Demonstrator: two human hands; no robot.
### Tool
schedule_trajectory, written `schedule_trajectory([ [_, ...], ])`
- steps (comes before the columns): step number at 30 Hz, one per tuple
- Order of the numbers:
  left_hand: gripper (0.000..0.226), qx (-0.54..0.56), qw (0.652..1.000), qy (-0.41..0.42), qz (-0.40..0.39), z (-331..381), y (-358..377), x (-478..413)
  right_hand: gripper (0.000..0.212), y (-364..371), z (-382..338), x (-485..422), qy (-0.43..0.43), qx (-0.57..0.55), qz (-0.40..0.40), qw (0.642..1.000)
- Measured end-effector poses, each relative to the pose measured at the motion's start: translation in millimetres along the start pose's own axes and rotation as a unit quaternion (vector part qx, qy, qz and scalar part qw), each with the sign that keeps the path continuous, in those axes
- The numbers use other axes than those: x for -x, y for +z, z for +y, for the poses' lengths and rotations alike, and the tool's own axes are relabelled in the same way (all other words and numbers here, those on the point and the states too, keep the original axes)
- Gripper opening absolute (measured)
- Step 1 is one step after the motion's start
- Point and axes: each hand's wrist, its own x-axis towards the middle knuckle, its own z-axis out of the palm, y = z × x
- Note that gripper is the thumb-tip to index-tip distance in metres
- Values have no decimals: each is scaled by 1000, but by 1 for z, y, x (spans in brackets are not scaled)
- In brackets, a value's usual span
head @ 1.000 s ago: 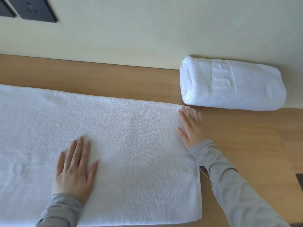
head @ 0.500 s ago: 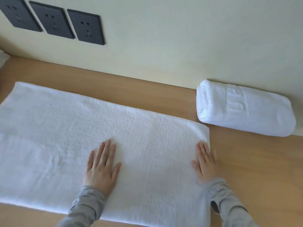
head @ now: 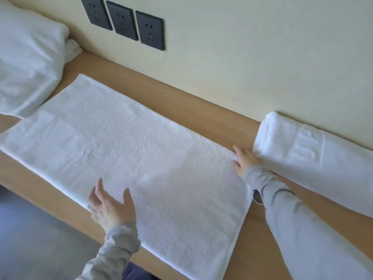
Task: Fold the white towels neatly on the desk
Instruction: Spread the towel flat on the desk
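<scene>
Left hand [head: 112, 207]: fingers spread, at the near edge of the flat towel [head: 141, 158]; contact cannot be confirmed, hand blurred. Right hand [head: 245, 160]: fingers straight, laid on the towel's far right corner, just beside the folded towel [head: 314, 158]. Flat towel lies lengthwise across the desk [head: 191, 106]. Folded towel sits against the wall at right. Pillow [head: 26, 57] at far left. Three sockets [head: 123, 23] on the wall.

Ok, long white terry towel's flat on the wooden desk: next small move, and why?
Probably pinch the far right corner of the long white terry towel with the right hand and fold leftward: it lies smooth and that open hand rests there.
</scene>
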Motion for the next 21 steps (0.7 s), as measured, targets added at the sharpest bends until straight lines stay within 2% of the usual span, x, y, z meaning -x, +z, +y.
schedule_trajectory([
  [1,73,28,997,-64,30,-1,-6,18,55,-3,-1,-5,5,9,-15,1000],
  [3,76,81,977,-195,39,-1,-13,53,51,-10,-6,-11,4,19,-38,999],
  [6,79,144,922,-359,-13,1,-13,99,38,-21,-14,-20,-1,59,-78,995],
  [8,76,191,885,-423,-41,3,-6,127,36,-27,-17,-25,9,70,-113,991],
  [11,65,235,855,-455,-81,5,6,161,42,-32,-21,-26,41,71,-151,985],
  [14,44,264,838,-463,-112,10,14,185,49,-39,-21,-28,33,117,-193,974],
  [17,38,270,813,-496,-144,8,28,207,60,-50,-22,-27,1,152,-232,961],
  [21,24,307,786,-516,-145,5,31,227,75,-57,-15,-19,-65,169,-222,958],
])
